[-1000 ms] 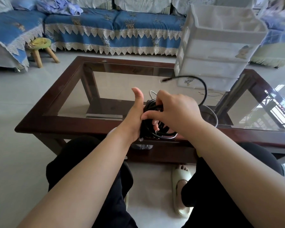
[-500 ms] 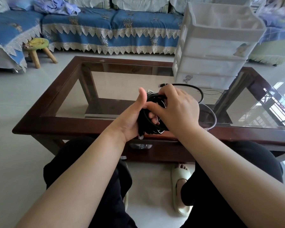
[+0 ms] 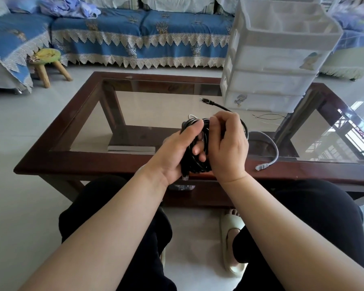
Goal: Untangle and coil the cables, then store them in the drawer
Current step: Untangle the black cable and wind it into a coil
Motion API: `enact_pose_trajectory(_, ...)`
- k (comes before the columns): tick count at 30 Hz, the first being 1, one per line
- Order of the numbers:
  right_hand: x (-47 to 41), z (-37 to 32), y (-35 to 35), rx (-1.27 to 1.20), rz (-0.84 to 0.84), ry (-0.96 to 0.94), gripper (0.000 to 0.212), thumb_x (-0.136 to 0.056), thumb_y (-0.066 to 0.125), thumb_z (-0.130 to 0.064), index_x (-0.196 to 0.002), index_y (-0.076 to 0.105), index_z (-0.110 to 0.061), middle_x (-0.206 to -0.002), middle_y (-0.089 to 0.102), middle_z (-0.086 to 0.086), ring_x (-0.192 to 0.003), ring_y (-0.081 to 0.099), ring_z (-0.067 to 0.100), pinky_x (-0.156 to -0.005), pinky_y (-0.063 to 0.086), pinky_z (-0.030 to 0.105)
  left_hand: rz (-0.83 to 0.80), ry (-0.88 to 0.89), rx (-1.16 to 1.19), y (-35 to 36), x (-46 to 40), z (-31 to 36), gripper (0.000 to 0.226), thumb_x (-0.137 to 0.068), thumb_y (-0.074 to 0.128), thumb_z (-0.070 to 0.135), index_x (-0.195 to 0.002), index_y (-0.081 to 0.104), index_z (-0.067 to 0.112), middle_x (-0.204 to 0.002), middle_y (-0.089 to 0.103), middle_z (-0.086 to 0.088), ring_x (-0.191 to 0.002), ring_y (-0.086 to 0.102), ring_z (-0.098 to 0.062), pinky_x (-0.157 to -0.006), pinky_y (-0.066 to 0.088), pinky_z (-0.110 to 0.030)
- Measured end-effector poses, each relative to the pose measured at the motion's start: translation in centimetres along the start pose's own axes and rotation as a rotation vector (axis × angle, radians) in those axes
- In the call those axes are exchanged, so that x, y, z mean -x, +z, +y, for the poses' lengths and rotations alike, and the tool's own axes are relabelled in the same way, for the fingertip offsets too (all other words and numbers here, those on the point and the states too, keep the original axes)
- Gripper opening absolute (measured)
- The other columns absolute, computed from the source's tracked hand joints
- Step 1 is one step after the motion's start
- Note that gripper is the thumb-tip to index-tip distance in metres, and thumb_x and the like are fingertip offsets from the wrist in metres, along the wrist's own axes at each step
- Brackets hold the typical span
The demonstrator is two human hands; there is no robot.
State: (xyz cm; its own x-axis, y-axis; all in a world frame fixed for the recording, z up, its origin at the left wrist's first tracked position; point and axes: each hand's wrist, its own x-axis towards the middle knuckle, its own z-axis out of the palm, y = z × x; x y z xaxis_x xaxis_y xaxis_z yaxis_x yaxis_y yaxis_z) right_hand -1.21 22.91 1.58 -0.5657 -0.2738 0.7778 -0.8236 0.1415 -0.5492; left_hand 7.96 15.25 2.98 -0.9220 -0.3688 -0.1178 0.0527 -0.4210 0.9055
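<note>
A coil of black cable (image 3: 194, 164) is held over the near edge of the glass coffee table (image 3: 88, 135). My left hand (image 3: 177, 153) grips the coil from the left, thumb over its top. My right hand (image 3: 226, 143) pinches the cable's free end at the top of the coil; that end arcs up and left to a plug (image 3: 203, 100). A grey cable (image 3: 271, 148) lies on the glass to the right, its clear plug (image 3: 261, 167) on the wooden rim. A white plastic drawer unit (image 3: 275, 66) stands at the table's far right, drawers closed.
Thin loose wires (image 3: 269, 117) lie on the glass in front of the drawer unit. A blue-covered sofa (image 3: 135, 34) runs along the back, with a small wooden stool (image 3: 47, 61) at the left. My knees and a slippered foot (image 3: 231, 234) are under the table's near edge.
The free end of the black cable has been wound further round the coil, so its loop is shorter. My right hand has shifted up to the top of the coil. The left hand holds steady.
</note>
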Motion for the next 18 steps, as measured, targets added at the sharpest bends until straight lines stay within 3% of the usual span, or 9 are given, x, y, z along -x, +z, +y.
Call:
enact_pose_trajectory(6,-1.4,0.9,-0.9,0.109,-0.230,-0.060,0.024,-0.098,0.043,-0.023,-0.103,0.058,-0.007,-0.092,0.066,0.003,-0.081,0.049,0.012,-0.056,0.018,0.020,-0.070,-0.047,-0.190,-0.2,0.0,1.3,0.024,-0.083,0.070,0.025,-0.077,0.056,0.008,-0.046,0.042,0.003,-0.042,0.041,-0.012,-0.062,0.042,-0.029)
enact_pose_trajectory(8,-1.8,1.5,-1.3,0.108,-0.322,-0.138,0.027,-0.098,0.042,-0.026,-0.101,0.059,-0.005,-0.088,0.067,0.001,-0.076,0.051,0.014,-0.055,0.021,0.021,-0.082,-0.079,-0.277,-0.2,0.2,1.4,0.021,-0.082,0.069,0.022,-0.072,0.057,0.008,-0.044,0.041,0.002,-0.040,0.039,-0.012,-0.058,0.040,-0.029)
enact_pose_trajectory(10,-2.2,2.0,-1.8,0.069,-0.369,-0.181,0.032,-0.097,0.039,-0.032,-0.094,0.058,-0.007,-0.079,0.064,-0.001,-0.064,0.053,0.015,-0.055,0.031,0.025,-0.093,-0.087,-0.306,-0.2,0.2,1.3,0.033,-0.088,0.066,0.018,-0.057,0.056,0.016,-0.042,0.040,0.001,-0.038,0.038,-0.012,-0.059,0.038,-0.031)
enact_pose_trajectory(14,-3.4,2.3,-2.0,0.000,-0.639,0.106,0.035,-0.097,0.036,-0.051,-0.072,0.043,-0.026,-0.060,0.047,-0.009,-0.057,0.045,0.008,-0.057,0.036,0.032,-0.107,-0.063,-0.352,-0.3,0.2,1.5,0.048,-0.092,0.060,0.016,-0.045,0.049,0.021,-0.040,0.038,0.002,-0.039,0.039,-0.014,-0.062,0.045,-0.029)
enact_pose_trajectory(18,-3.5,2.4,-2.1,-0.175,-0.770,0.255,0.062,-0.092,0.029,-0.064,-0.075,0.046,-0.007,-0.065,0.045,-0.004,-0.063,0.042,0.011,-0.065,0.037,0.036,-0.113,-0.066,-0.346,-0.9,0.1,1.6,0.047,-0.092,0.058,0.017,-0.046,0.050,0.022,-0.039,0.037,0.004,-0.038,0.038,-0.013,-0.061,0.048,-0.027)
